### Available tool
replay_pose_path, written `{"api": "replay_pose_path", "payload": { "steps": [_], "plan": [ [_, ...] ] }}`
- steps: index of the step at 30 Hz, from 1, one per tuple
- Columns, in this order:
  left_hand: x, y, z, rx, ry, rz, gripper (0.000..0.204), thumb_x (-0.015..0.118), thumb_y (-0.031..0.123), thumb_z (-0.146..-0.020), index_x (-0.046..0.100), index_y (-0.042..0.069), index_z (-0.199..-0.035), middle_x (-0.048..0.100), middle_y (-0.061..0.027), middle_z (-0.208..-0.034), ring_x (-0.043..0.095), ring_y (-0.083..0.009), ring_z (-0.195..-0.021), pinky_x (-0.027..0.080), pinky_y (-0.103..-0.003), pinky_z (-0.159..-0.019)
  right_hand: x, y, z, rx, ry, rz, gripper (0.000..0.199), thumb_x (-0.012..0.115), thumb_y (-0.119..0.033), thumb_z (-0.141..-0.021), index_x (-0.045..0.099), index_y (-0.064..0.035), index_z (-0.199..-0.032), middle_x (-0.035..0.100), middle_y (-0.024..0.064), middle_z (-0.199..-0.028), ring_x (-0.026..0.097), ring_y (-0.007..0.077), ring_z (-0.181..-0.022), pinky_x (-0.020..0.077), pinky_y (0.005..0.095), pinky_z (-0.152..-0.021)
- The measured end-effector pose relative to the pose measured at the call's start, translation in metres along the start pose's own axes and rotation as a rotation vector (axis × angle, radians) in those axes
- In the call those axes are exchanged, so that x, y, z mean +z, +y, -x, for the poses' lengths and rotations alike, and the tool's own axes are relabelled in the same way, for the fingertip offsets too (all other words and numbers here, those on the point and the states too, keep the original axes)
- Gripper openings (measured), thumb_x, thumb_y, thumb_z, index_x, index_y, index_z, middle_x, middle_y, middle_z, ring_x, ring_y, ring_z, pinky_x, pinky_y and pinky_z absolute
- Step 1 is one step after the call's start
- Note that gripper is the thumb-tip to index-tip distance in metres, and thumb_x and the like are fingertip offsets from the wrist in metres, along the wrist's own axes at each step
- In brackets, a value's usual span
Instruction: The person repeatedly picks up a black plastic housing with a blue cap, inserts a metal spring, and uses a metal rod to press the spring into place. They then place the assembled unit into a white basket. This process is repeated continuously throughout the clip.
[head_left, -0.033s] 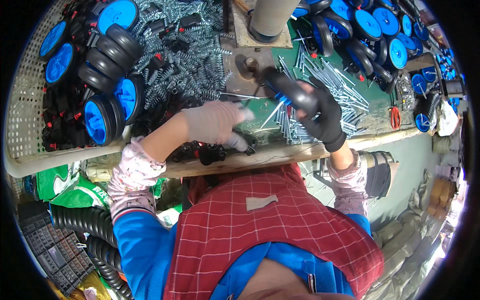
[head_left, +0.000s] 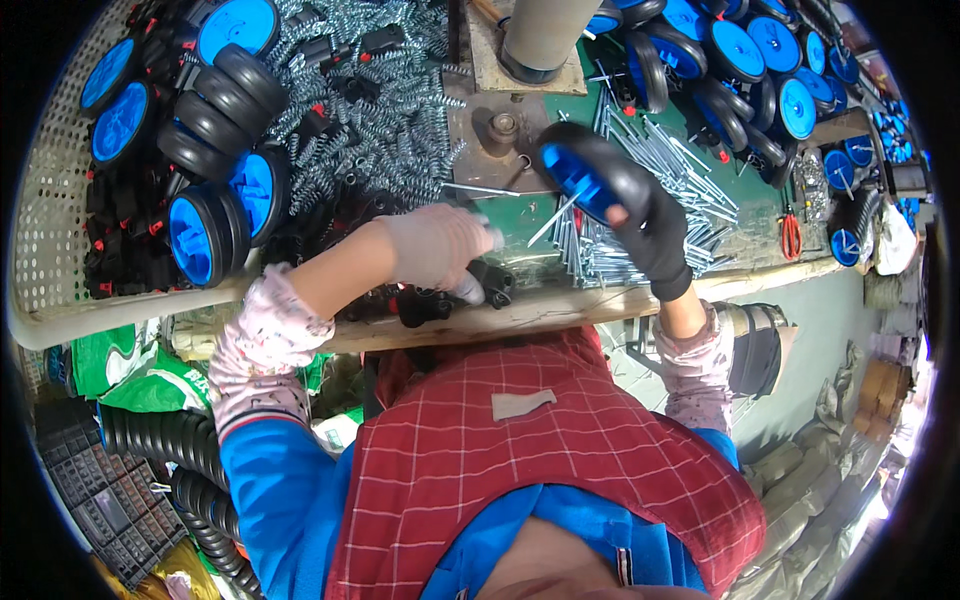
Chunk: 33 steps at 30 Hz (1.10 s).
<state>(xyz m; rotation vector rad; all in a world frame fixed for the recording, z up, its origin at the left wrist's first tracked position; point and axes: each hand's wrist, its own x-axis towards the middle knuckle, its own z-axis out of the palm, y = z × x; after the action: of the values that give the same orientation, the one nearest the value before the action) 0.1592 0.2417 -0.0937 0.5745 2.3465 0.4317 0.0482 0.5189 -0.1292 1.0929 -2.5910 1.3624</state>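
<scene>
My right hand, in a black fingerless glove, grips a black-tyred wheel by its near side. Its blue hub faces left, and a thin metal pin sticks out from it toward the lower left. My left hand, in a pale glove, hovers at the bench's front edge with bent fingers and the thumb apart from them. Small black plastic parts lie just beside that thumb. Beneath and right of the wheel is a loose heap of metal pins; one lone pin lies beyond my left hand.
Coil springs are heaped at the back left, beside a pale perforated basket with wheels and black parts. A post and a metal fitting stand mid-bench. More wheels crowd the back right, near red-handled scissors.
The wheel has turned in my right hand, so more of its blue hub shows. My left hand has shifted slightly left.
</scene>
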Motion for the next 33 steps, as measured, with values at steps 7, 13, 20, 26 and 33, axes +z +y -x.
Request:
{"api": "replay_pose_path", "payload": {
  "steps": [7,13,20,26,33],
  "plan": [
    [0.006,0.012,-0.026,-0.075,-0.085,0.101,0.057,0.08,0.034,-0.076,0.059,0.003,-0.119,0.064,-0.0219,-0.112,0.062,-0.0396,-0.107,0.05,-0.046,-0.089,0.015,0.039,-0.008,0.324,0.347,-0.652,0.043,0.07,-0.032,-0.093,0.063,0.0034,-0.117,0.066,0.0063,-0.098,0.058,0.0115,-0.085,0.047,0.0278,-0.075],
    [-0.012,-0.007,-0.03,-0.201,0.69,1.081,0.047,0.075,0.031,-0.087,0.058,-0.001,-0.117,0.067,-0.0148,-0.102,0.07,-0.0255,-0.084,0.058,-0.038,-0.075,0.038,0.061,-0.02,-0.277,0.451,0.084,0.035,0.062,0.003,-0.092,0.062,-0.0117,-0.124,0.062,0.0096,-0.091,0.059,0.0176,-0.079,0.048,0.031,-0.067],
    [-0.016,-0.018,-0.042,-0.187,0.693,1.649,0.038,0.071,0.029,-0.092,0.061,0.003,-0.118,0.066,-0.0102,-0.105,0.072,-0.0248,-0.085,0.062,-0.037,-0.074,0.065,0.014,-0.035,0.225,0.446,-0.69,0.044,0.072,-0.026,-0.091,0.06,0.0011,-0.123,0.067,0.0078,-0.103,0.059,0.0136,-0.093,0.0459,0.0284,-0.084],
    [-0.019,-0.014,-0.04,-0.243,0.715,1.561,0.041,0.072,0.032,-0.092,0.061,0.005,-0.121,0.068,-0.0078,-0.099,0.071,-0.0201,-0.081,0.059,-0.033,-0.069,0.078,-0.015,-0.033,0.232,0.307,-0.548,0.059,0.069,-0.022,-0.092,0.048,0.0019,-0.141,0.066,0.0151,-0.118,0.062,0.0189,-0.104,0.0479,0.0316,-0.092],
    [0.005,-0.03,-0.012,-0.119,0.944,0.948,0.055,0.072,0.034,-0.091,0.055,0.0,-0.131,0.068,-0.0106,-0.107,0.068,-0.0169,-0.092,0.055,-0.03,-0.077,0.091,-0.026,-0.044,-0.046,0.212,-0.269,0.077,0.076,-0.021,-0.088,0.035,0.0039,-0.148,0.06,0.0186,-0.126,0.062,0.0245,-0.113,0.0504,0.0354,-0.093]
  ]
}}
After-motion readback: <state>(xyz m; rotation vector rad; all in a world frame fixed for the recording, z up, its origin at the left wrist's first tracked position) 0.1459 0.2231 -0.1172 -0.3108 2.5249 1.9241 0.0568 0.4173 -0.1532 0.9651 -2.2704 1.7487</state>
